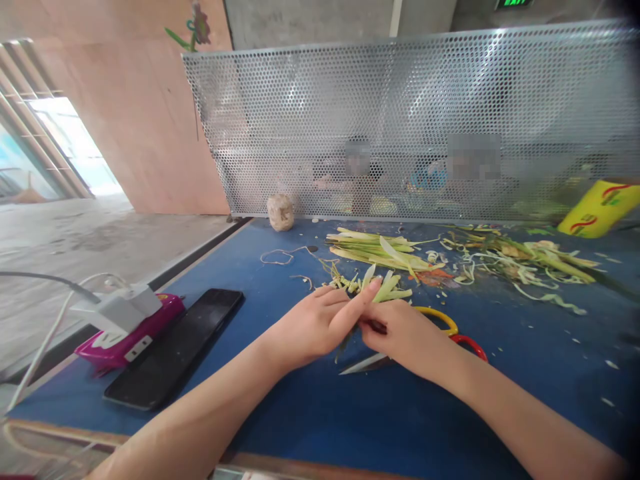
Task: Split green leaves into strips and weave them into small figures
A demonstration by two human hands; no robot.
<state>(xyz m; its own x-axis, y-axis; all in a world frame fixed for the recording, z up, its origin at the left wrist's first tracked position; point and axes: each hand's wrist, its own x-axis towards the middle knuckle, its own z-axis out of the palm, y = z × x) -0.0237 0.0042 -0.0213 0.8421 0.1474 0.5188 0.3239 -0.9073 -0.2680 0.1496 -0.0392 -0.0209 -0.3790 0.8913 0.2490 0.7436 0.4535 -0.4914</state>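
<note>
My left hand (320,323) and my right hand (395,327) meet over the blue table. Their fingers are closed together around pale green leaf strips (393,288), whose ends stick out beyond the fingertips. A knotted, plaited-looking length (350,283) shows just past my left fingers. Exactly how the strips are gripped is hidden by the fingers. Under my right hand and wrist lie scissors (367,364), with one yellow and one red handle loop. Beyond the hands is a bundle of long flat leaf strips (370,250).
A black phone (175,350) lies left, beside a purple power strip (150,333) with plugged-in chargers. A twine roll (281,213) stands near the perforated metal screen (320,113). Leaf scraps (530,260) and a yellow cylinder (600,208) are at right. People sit behind the screen.
</note>
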